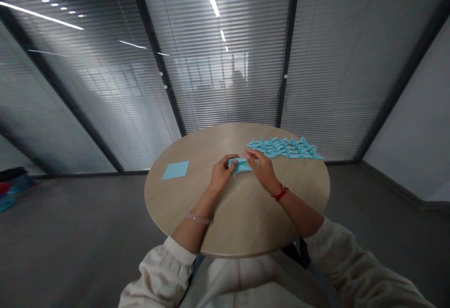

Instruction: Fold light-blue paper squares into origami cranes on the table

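Note:
Between my two hands, over the middle of the round table, is a light blue sheet of folding paper [242, 165], partly folded. My left hand [222, 173] pinches its left end between thumb and fingers. At the right end, my right hand [260, 167] has its thumb and fingers closed on the paper's edge. The finer creases are too small to make out. Several folded blue paper cranes [286, 147] lie in rows just beyond my right hand. Off to the left of my left hand lies a flat blue paper square [176, 170].
The round wooden table [242, 223] has its near edge close to my lap. Behind it stands a glass partition with blinds [228, 97]. A white wall [415, 125] rises at the right. Dark and blue items [17, 181] sit on the floor at the far left.

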`<state>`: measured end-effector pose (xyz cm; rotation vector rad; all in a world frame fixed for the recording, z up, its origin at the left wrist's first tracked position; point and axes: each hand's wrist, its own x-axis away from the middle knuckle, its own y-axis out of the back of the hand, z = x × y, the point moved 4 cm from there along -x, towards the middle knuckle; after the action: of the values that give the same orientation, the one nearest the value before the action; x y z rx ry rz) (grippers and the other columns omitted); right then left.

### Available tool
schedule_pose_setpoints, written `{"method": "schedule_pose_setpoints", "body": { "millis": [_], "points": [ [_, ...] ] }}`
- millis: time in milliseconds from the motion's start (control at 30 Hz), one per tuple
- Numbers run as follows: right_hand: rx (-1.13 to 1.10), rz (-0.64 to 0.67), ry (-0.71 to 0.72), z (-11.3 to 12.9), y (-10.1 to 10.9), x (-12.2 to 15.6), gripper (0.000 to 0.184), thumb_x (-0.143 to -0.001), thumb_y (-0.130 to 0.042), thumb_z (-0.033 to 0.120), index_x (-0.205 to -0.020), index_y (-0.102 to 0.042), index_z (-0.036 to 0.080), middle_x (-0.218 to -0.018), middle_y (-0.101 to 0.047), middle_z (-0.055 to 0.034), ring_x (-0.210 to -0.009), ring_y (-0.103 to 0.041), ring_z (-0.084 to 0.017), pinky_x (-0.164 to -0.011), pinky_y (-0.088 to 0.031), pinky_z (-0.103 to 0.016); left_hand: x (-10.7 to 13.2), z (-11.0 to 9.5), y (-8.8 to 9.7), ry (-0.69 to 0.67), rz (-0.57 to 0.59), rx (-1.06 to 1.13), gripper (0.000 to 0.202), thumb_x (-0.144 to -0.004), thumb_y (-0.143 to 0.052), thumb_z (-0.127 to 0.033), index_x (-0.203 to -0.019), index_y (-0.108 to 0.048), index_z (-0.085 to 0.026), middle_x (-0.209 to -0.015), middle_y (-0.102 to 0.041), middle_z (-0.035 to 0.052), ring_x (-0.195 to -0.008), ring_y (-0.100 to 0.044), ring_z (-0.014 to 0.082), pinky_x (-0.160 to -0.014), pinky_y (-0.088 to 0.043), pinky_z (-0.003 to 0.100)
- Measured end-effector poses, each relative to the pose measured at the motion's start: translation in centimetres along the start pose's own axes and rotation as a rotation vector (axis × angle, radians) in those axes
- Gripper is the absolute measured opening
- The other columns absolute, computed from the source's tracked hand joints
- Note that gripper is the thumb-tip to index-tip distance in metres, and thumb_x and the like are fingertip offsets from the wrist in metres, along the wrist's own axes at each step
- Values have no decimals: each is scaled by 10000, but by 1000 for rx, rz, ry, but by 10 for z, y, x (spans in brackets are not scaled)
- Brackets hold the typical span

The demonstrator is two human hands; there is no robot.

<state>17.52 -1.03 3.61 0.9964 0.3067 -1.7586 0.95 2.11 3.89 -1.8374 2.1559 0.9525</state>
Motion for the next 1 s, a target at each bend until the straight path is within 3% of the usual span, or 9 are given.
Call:
{"method": "schedule_pose_setpoints", "body": {
  "millis": [233, 467, 633, 800, 900, 1000],
  "points": [
    [-102, 97, -82, -4, -6, -1, 260, -854, -589, 435, -916, -720, 219, -962, -698, -78, -893, -634, -200, -693, -524, -301, 6, -15, 0, -101, 23, -16, 354, -844, -600, -342, -1172, -586, -211, -1117, -702, 79, -917, -653, 191, -778, -472, 296],
    [-139, 54, -17, 3, -4, -2, 249, -824, -634, 464, -857, -746, 244, -918, -697, -77, -883, -626, -210, -709, -534, -327, 10, -23, 2, -208, 0, 16, 249, -863, -583, -313, -1086, -617, -207, -1172, -669, 96, -1136, -596, 203, -1020, -404, 388],
    [-85, -28, 44, 6, 0, -1, 190, -852, -621, 395, -870, -749, 255, -923, -685, -72, -896, -627, -210, -803, -528, -363, 11, -22, -1, -252, 13, 10, 266, -856, -600, -327, -1088, -604, -197, -1243, -619, 128, -1226, -534, 221, -1020, -415, 416],
    [-38, -121, 107, 10, 7, 0, 143, -862, -623, 337, -919, -738, 274, -968, -675, -57, -954, -625, -206, -921, -499, -399, 12, -27, 0, -292, 20, 18, 437, -789, -685, -387, -1166, -568, -198, -1348, -526, 149, -1293, -460, 253, -998, -449, 424],
    [-35, -144, 163, 17, 10, 2, 142, -876, -611, 311, -945, -732, 281, -1006, -666, -58, -992, -616, -207, -933, -496, -401, 12, -30, 5, -314, -57, -29, 433, -792, -683, -391, -1168, -569, -209, -1355, -498, 136, -1292, -442, 254, -997, -453, 417],
    [-29, -165, 181, 21, 12, 3, 151, -886, -600, 290, -967, -728, 282, -1042, -655, -65, -1025, -605, -212, -945, -491, -407, 10, -26, 11, -263, -207, -37, 450, -789, -682, -396, -1180, -558, -211, -1261, -516, 122, -1171, -512, 229, -900, -503, 359]
  ]
}}
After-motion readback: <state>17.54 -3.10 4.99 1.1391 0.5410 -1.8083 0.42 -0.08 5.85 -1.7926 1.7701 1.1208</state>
